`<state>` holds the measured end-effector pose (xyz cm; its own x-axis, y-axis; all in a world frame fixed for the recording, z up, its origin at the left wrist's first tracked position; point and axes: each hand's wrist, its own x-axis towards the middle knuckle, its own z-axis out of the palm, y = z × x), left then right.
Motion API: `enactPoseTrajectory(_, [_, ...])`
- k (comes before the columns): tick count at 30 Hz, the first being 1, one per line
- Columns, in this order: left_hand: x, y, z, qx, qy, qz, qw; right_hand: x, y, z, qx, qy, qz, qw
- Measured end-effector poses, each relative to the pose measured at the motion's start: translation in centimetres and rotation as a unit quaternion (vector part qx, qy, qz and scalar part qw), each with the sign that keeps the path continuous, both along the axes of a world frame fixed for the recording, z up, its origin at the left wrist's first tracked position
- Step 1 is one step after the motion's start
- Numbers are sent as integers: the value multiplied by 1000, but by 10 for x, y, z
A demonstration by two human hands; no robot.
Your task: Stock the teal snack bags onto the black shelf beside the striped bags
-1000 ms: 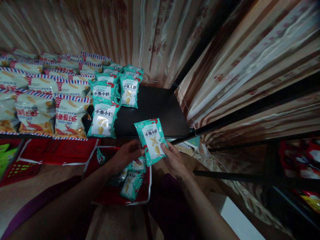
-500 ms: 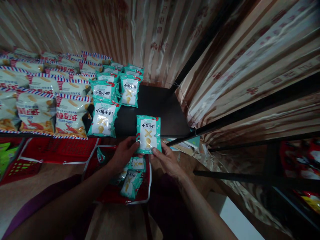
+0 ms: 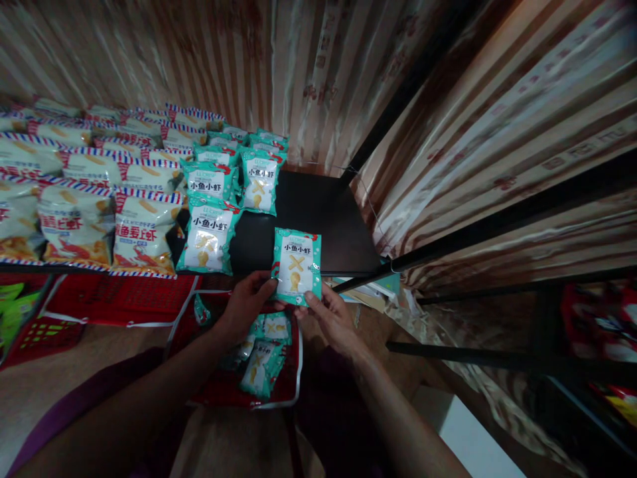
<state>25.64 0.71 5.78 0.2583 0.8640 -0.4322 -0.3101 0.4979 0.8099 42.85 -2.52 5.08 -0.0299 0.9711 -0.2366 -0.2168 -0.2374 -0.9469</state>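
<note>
Between my two hands a teal and white snack bag (image 3: 297,265) is held upright, its printed front turned toward me. My left hand (image 3: 250,297) grips its lower left side, thumb along the edge. At the lower right corner my right hand (image 3: 332,317) pinches it, thumb on the front; the fingers behind are partly hidden. The bag is in front of the black shelf's edge (image 3: 343,255). Left of it on the shelf stand matching teal bags (image 3: 209,236) in two rows. Below my hands, a red basket (image 3: 291,395) holds several more teal bags (image 3: 263,366).
White snack bags with red and blue striped tops (image 3: 144,232) fill the shelf's left part. Another red basket (image 3: 119,299) sits under it. Black shelf posts (image 3: 448,232) cross on the right, before a striped curtain (image 3: 318,79). A white box (image 3: 468,431) lies lower right.
Almost nothing differs. The view has shifted slightly, and both hands still hold the teal snack bag at nearly the same place.
</note>
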Motion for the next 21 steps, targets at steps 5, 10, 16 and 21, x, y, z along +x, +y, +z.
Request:
enactPoseTrajectory(5, [0,-4,4,5,-34,-43,998,-4,2,0,9,3,-23,1000])
enactPoseTrajectory(10, [-1,-4,2,8,-42,-37,998,-7,5,-1,19,-15,-8,1000])
enactPoseTrajectory(16, [-3,-2,2,28,-45,-31,998,-11,6,-1,16,-29,-8,999])
enactPoseTrajectory(21, [-5,-3,3,39,-49,-29,998,-12,7,-2,10,-41,-3,999])
